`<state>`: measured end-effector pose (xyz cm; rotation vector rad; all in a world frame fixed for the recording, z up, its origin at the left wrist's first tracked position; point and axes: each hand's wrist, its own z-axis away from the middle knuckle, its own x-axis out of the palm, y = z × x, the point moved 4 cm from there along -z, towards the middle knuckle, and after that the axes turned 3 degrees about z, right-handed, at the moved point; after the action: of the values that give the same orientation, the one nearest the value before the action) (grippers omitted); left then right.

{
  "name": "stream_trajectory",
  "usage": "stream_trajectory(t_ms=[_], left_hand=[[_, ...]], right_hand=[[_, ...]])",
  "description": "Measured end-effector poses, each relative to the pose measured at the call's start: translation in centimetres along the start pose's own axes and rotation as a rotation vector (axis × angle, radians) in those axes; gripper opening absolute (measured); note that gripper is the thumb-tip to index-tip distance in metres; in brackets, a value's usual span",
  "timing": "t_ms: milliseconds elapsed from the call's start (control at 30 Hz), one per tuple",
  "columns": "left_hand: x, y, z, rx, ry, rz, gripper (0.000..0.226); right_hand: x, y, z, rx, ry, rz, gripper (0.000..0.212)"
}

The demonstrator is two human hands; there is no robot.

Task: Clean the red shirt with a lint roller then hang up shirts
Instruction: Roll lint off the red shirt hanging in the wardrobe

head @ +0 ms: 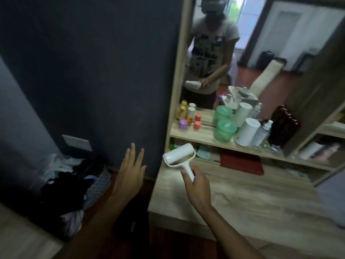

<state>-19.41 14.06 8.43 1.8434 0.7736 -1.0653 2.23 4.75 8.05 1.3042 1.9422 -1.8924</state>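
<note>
Above the wooden dresser (242, 199), right hand (197, 187) grips lint roller (180, 155); left hand (130, 174) spread empty.

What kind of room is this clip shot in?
Probably a bedroom or dressing area: a wooden vanity with a mirror, toiletry bottles and jars on its shelf, and a pile of clothes on the floor.
</note>
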Motion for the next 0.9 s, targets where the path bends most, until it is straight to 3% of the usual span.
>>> stream_trajectory(t_ms=[200, 367, 567, 900], left_hand=[[10.6, 9.4, -0.7, -0.002, -0.166, 0.048, 0.048], [17.7, 13.2, -1.2, -0.111, -0.365, 0.075, 0.053], [20.5, 16.0, -1.2, -0.196, -0.401, 0.040, 0.064], [20.3, 16.2, -1.3, -0.286, -0.410, 0.022, 0.063]], right_hand=[[-5.3, 13.4, -1.2, 0.208, -0.047, 0.141, 0.028], [-7.2, 20.7, -1.9, 0.311, -0.144, 0.216, 0.040], [-7.2, 24.2, -2.4, 0.416, -0.281, 0.244, 0.041], [-6.4, 26.0, -2.1, 0.388, -0.281, 0.201, 0.031]])
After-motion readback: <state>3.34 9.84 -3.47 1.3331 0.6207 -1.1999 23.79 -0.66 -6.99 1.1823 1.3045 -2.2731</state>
